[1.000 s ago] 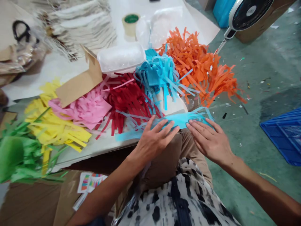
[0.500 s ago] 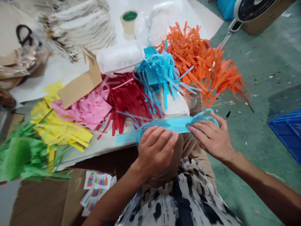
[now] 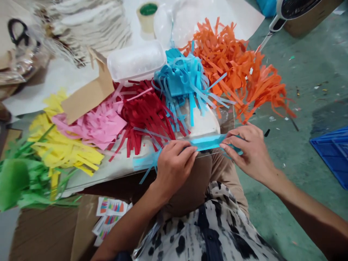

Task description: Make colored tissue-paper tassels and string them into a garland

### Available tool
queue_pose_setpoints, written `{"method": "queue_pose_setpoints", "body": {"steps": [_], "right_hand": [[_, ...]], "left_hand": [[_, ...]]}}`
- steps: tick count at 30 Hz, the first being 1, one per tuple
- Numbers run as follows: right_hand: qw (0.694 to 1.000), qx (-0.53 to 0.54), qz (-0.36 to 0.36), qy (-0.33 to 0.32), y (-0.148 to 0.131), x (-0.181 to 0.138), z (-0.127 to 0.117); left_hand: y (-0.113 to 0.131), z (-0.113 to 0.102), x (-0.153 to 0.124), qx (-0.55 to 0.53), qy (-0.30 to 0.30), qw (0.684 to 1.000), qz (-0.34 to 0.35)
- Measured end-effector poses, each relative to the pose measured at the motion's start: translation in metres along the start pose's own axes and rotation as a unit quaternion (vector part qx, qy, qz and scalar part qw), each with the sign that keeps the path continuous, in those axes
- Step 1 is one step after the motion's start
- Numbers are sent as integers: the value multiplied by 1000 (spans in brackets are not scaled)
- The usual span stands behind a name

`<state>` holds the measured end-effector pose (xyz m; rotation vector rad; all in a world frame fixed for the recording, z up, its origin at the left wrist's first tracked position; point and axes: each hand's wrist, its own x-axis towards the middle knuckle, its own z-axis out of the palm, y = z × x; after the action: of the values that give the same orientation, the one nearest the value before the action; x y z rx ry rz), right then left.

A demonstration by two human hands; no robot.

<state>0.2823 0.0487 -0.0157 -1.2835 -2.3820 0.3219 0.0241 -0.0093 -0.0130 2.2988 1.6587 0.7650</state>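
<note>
Two hands, apart, one light-blue tissue strip stretched between them at the front edge of the desk! Left hand pinches one side, right hand the other. The middle looks folded narrow, the fringe is cut, and loose strands poke out past the left fingers: part-way, I'd judge. Beyond, the dark red fringe, blue bundle and orange heap are cut too, but lie loose, apparently unrolled.
</note>
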Motion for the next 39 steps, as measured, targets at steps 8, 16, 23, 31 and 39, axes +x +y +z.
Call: {"method": "queue_pose_setpoints", "body": {"steps": [8,16,23,31,39], "right_hand": [[999,-37,4,-37,-2,20,2],[1000,4,6,-10,6,18,3],[998,-65,9,-27,3,24,7],[994,-104,-1,-32,1,25,7],[981,-164,-62,86,-17,12,16]], "left_hand": [[-2,1,7,29,15,996,-77],[-3,4,11,50,20,996,-74],[-5,4,14,87,20,994,-59],[-7,4,15,91,19,994,-57],[-2,8,17,140,63,988,28]]}}
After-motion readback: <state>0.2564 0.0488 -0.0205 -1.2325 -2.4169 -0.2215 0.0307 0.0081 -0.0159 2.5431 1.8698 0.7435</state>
